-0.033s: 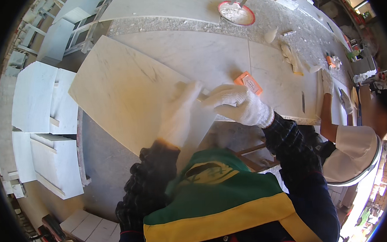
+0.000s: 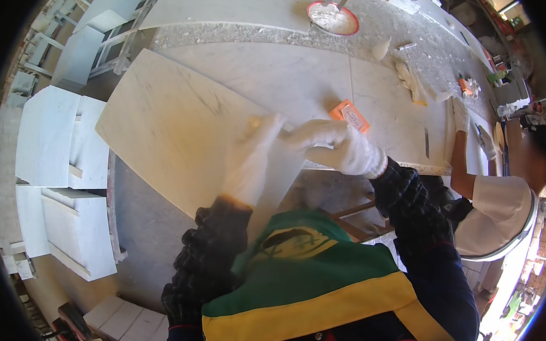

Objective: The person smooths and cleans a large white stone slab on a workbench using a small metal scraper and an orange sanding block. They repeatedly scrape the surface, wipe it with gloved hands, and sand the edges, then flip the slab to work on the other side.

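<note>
A pale, grey-veined marble slab (image 2: 163,114) lies at an angle over other slabs and juts toward me. My left hand (image 2: 250,162), in a white knit glove, is over the slab's right corner with its fingers curled. Haze blurs it, and what it holds does not show. Just beside it, my right hand (image 2: 340,147), gloved the same way, is closed with its fingertips pinched toward the left hand. Whatever sits between those fingertips is too small to tell. An orange box (image 2: 351,116) stands just beyond the right hand on a marble slab (image 2: 394,107).
Farther back, a red-rimmed bowl (image 2: 334,20) holds white paste and scraper blades. An empty-looking glove (image 2: 410,82) lies on the table's right part. A co-worker's arm (image 2: 462,152) reaches in at the right. Cut slabs (image 2: 49,134) stand stacked on the left.
Both hands stay almost where they were. The right fingertips have shifted very slightly against the left hand.
</note>
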A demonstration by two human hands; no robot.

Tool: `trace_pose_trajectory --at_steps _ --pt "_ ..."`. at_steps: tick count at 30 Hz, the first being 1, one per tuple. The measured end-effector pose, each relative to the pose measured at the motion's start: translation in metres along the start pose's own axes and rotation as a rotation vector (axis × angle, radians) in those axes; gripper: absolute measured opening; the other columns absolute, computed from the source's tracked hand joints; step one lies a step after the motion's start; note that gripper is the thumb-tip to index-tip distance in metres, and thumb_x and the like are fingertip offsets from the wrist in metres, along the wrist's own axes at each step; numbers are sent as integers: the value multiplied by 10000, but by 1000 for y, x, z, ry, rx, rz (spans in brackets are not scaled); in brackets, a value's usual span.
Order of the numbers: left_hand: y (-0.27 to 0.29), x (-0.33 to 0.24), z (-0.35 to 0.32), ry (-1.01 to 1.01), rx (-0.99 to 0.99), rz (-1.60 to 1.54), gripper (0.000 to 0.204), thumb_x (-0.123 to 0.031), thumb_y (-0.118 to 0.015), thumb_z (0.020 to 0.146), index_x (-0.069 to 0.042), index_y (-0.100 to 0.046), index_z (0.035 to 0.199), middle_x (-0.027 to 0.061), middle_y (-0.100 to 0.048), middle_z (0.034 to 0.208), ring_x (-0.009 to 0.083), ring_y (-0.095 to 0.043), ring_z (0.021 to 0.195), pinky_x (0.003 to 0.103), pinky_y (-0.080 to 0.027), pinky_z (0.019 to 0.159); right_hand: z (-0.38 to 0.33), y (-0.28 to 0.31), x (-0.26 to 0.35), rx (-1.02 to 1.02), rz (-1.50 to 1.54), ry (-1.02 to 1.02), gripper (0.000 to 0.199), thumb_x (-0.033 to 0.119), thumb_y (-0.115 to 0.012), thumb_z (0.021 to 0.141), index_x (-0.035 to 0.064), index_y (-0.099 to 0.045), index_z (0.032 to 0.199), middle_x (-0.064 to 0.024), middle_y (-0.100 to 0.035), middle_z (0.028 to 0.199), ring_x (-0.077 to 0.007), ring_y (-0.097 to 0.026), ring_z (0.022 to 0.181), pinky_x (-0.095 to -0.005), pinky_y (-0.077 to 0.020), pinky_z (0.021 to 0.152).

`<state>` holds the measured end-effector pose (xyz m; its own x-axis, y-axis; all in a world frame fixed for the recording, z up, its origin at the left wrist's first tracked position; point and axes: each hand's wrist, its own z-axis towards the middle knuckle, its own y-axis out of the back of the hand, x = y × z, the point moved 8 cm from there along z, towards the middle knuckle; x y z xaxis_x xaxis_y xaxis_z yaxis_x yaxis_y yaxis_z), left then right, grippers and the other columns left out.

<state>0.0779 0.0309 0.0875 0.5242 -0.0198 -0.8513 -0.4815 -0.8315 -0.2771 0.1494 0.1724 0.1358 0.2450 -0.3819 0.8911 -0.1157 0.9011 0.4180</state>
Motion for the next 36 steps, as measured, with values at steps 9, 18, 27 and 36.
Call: trace_pose_trajectory --at_steps 9,18,27,36 --pt "22 9 15 -249 -181 18 385 -301 -657 1047 11 -722 1264 68 -742 1185 125 -644 1093 269 -485 972 -40 2 -56 -267 185 -431 486 -5 -714 917 -4 -625 1395 -90 -759 961 -113 -688 851 -264 -548 786" --pt "106 19 -14 -246 -391 346 382 -265 -718 1000 20 -729 1254 127 -734 1277 207 -673 1189 341 -490 1058 -101 12 -134 -399 8 -521 347 80 -675 947 -44 -700 1270 -101 -761 1041 -138 -698 896 -288 -558 835" --pt "99 42 -23 -692 -497 1446 373 -341 -667 980 -187 -695 1319 57 -565 1498 335 -455 1431 486 -365 1171 -37 19 -137 -92 -174 -310 259 84 -638 973 2 -746 1194 -111 -771 1157 -174 -708 1072 -317 -547 950" --pt "96 40 -23 -663 -493 1421 365 -317 -663 977 -184 -689 1316 51 -569 1493 333 -455 1436 489 -358 1176 4 11 -133 254 -653 -243 297 244 -612 988 306 -766 1234 -37 -774 1109 -250 -728 1024 -366 -566 863"
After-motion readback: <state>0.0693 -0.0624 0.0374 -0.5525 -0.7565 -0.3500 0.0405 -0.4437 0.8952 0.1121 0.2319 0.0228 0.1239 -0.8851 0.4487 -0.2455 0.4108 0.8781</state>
